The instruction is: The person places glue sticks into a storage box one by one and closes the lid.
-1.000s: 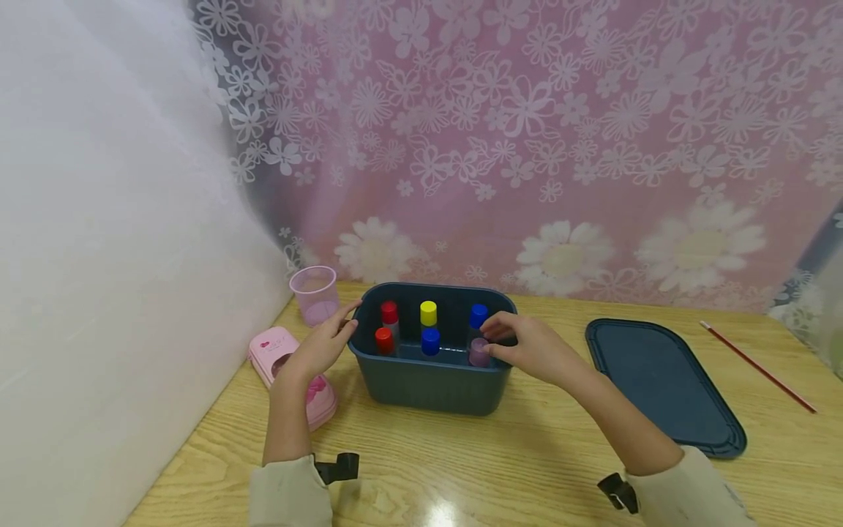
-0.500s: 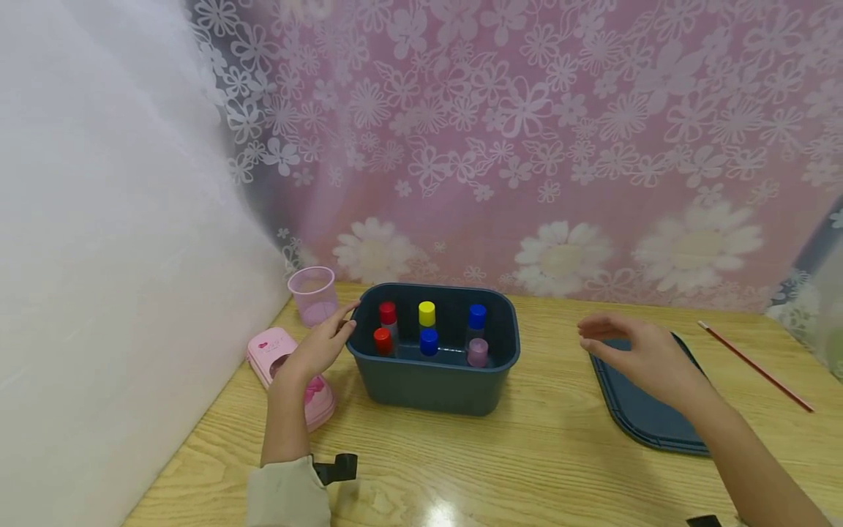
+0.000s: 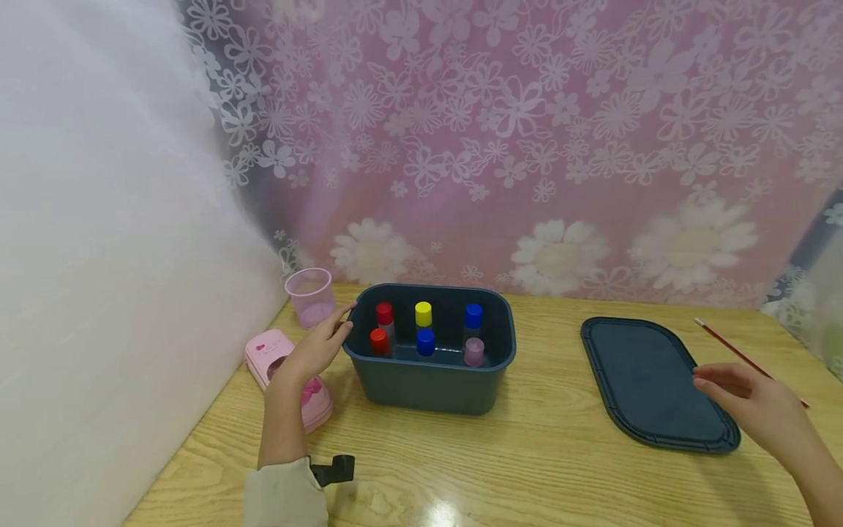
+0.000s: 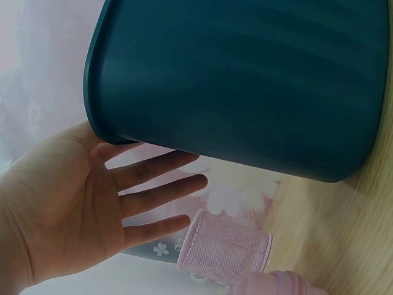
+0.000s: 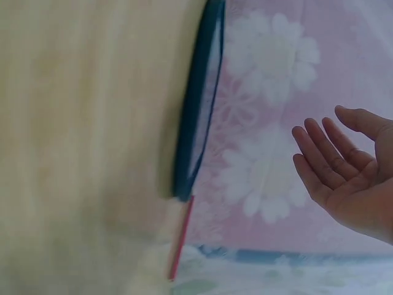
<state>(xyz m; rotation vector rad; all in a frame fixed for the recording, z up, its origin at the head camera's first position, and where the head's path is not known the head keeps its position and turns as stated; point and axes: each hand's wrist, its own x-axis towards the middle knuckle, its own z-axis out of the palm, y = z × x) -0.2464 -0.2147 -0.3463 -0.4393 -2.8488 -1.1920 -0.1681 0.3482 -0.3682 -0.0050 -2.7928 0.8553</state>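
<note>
A dark blue-green plastic bin [image 3: 428,388] stands on the table, holding small capped bottles in two rows. Its back row has a dark red cap [image 3: 384,313], a yellow cap [image 3: 424,314] and a blue cap [image 3: 473,316]. In front are a red cap [image 3: 379,341], another blue cap [image 3: 425,342] and a purple cap [image 3: 474,352]. My left hand [image 4: 80,196] rests at the bin's left rim, fingers spread and extended along its outside. With loosely bent fingers and nothing in them, my right hand [image 3: 757,406] hovers over the right edge of a dark flat lid [image 3: 648,388].
A pink mesh cup [image 3: 311,296] stands behind the bin's left end. The pink pencil case [image 3: 270,351] lies partly under my left arm. Beyond the lid, at right, a red pencil [image 3: 731,348] lies on the wooden table [image 3: 527,468]. A flowered curtain [image 3: 461,146] hangs behind.
My right hand has left the purple-capped bottle in the bin and moved right to the lid's right edge. My left hand has stayed at the bin's rim.
</note>
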